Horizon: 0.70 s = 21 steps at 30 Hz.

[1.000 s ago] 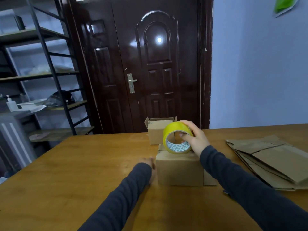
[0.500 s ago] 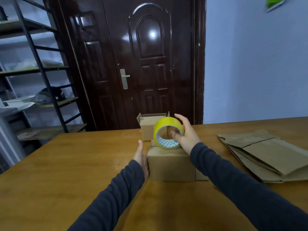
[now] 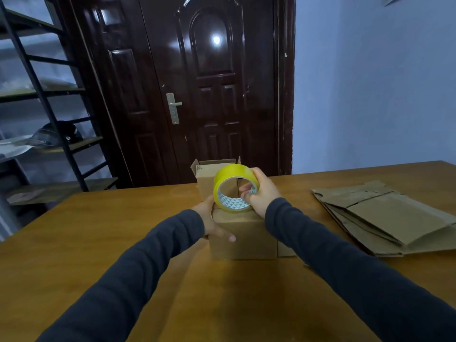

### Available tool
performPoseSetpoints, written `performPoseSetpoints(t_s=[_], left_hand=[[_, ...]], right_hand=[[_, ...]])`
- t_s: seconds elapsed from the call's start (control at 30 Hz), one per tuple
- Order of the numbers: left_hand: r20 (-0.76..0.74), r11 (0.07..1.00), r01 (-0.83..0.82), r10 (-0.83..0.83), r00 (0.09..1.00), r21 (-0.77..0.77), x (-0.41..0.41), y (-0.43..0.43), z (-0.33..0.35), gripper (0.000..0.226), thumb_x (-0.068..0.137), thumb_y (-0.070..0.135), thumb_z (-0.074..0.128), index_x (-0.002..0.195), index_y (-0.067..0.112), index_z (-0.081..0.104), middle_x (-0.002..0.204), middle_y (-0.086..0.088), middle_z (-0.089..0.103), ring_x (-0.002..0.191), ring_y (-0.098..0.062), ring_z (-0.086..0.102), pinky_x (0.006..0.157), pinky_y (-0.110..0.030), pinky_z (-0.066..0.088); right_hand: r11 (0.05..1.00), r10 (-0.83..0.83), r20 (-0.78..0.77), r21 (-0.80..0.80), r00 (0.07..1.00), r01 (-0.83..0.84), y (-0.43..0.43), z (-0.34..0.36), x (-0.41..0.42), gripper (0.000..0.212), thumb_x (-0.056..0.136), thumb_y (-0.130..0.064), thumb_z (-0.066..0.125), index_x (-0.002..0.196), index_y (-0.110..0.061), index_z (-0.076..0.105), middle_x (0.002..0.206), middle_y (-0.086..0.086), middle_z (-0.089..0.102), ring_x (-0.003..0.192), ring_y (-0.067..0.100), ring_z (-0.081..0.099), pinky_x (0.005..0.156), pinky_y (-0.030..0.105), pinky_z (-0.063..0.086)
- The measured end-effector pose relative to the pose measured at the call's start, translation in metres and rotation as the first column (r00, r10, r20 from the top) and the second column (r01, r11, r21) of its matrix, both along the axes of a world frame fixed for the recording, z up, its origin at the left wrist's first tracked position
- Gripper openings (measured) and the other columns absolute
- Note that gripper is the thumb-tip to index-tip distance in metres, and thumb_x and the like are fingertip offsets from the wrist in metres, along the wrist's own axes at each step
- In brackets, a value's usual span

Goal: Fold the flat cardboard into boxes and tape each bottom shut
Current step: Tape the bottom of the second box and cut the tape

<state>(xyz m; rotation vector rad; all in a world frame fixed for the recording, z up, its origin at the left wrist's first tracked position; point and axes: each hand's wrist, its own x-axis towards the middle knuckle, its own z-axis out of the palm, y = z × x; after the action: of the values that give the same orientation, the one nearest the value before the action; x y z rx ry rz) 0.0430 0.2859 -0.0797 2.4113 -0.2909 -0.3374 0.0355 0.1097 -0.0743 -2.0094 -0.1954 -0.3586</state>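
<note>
A folded cardboard box (image 3: 246,239) stands in the middle of the wooden table (image 3: 98,243). My left hand (image 3: 212,222) clasps its upper left corner, thumb on the front face. My right hand (image 3: 260,192) holds a yellow tape roll (image 3: 228,178) upright on the box's top, fingers through the core. Behind them stands a second cardboard box (image 3: 206,175) with its flaps open upward. A stack of flat cardboard (image 3: 389,214) lies on the table to the right.
A dark door (image 3: 209,90) and a blue wall (image 3: 370,82) are behind the table. A black metal shelf rack (image 3: 49,107) with items stands at the left, off the table's far left corner.
My left hand has come up from the table beside the box and taken hold of its left top corner. The right hand keeps the tape roll on the box top.
</note>
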Motion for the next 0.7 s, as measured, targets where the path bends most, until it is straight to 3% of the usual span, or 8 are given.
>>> performPoseSetpoints(t_s=[0.13,0.27,0.37,0.47,0.5,0.6,0.7], left_hand=[[-0.024,1.000,-0.006,0.006,1.000,-0.011,0.001,0.003,0.000,0.116,0.050,0.027,0.093,0.142,0.031,0.022,0.119,0.003,0.049,0.108,-0.021,0.054,0.085,-0.041,0.056],[-0.090,0.999,-0.007,0.005,0.996,-0.032,-0.001,0.002,0.006,0.113,0.052,0.022,0.093,0.138,0.038,0.022,0.117,0.000,0.049,0.102,-0.022,0.057,0.069,-0.040,0.060],[-0.078,0.999,-0.041,0.040,0.996,-0.010,-0.003,0.001,0.005,0.100,0.052,0.023,0.093,0.127,0.034,0.028,0.114,-0.002,0.049,0.100,-0.024,0.058,0.067,-0.043,0.060],[-0.083,0.998,-0.059,0.059,0.995,-0.003,-0.004,0.002,0.005,0.091,0.055,0.022,0.091,0.119,0.034,0.029,0.110,-0.002,0.047,0.097,-0.024,0.056,0.060,-0.038,0.059],[-0.082,0.998,-0.059,0.059,0.995,-0.001,-0.003,0.003,0.004,0.089,0.055,0.022,0.091,0.118,0.035,0.029,0.108,-0.001,0.047,0.096,-0.023,0.056,0.059,-0.036,0.059],[-0.070,0.998,-0.060,0.061,0.996,0.016,-0.002,0.003,0.004,0.090,0.055,0.024,0.091,0.118,0.035,0.028,0.106,0.002,0.046,0.093,-0.020,0.055,0.054,-0.031,0.057],[-0.078,0.998,-0.054,0.056,0.995,0.024,-0.003,0.001,0.006,0.093,0.054,0.024,0.091,0.121,0.033,0.028,0.107,0.002,0.046,0.095,-0.021,0.055,0.054,-0.031,0.056]], right_hand=[[1.000,-0.011,-0.020,-0.003,1.000,0.010,-0.003,0.006,0.002,0.042,0.087,0.000,0.054,0.120,-0.027,0.050,0.095,0.004,0.067,0.093,0.019,0.064,0.088,0.037,0.054],[0.991,-0.028,0.024,-0.129,0.999,0.031,-0.006,0.015,-0.001,0.048,0.086,-0.002,0.051,0.125,-0.029,0.049,0.100,0.008,0.063,0.094,0.024,0.061,0.083,0.035,0.052],[0.975,-0.061,0.052,-0.212,0.997,0.071,-0.017,0.026,-0.005,0.051,0.085,0.001,0.049,0.125,-0.030,0.052,0.100,0.005,0.062,0.093,0.023,0.058,0.079,0.032,0.048],[0.931,-0.133,0.080,-0.331,0.988,0.152,-0.051,0.041,-0.011,0.056,0.083,0.006,0.045,0.121,-0.034,0.056,0.103,0.005,0.059,0.090,0.026,0.056,0.075,0.030,0.046],[0.881,-0.161,0.098,-0.434,0.982,0.188,-0.067,0.046,-0.014,0.058,0.082,0.005,0.044,0.121,-0.036,0.055,0.107,0.006,0.058,0.092,0.028,0.057,0.077,0.032,0.048],[0.578,-0.166,0.108,-0.795,0.980,0.185,-0.108,0.051,-0.027,0.057,0.086,-0.002,0.047,0.128,-0.041,0.047,0.110,0.002,0.051,0.096,0.027,0.054,0.077,0.036,0.049],[0.537,-0.149,0.025,-0.837,0.989,0.102,-0.117,0.039,-0.037,0.060,0.088,-0.003,0.049,0.135,-0.039,0.040,0.102,-0.003,0.044,0.088,0.019,0.048,0.068,0.029,0.045]])
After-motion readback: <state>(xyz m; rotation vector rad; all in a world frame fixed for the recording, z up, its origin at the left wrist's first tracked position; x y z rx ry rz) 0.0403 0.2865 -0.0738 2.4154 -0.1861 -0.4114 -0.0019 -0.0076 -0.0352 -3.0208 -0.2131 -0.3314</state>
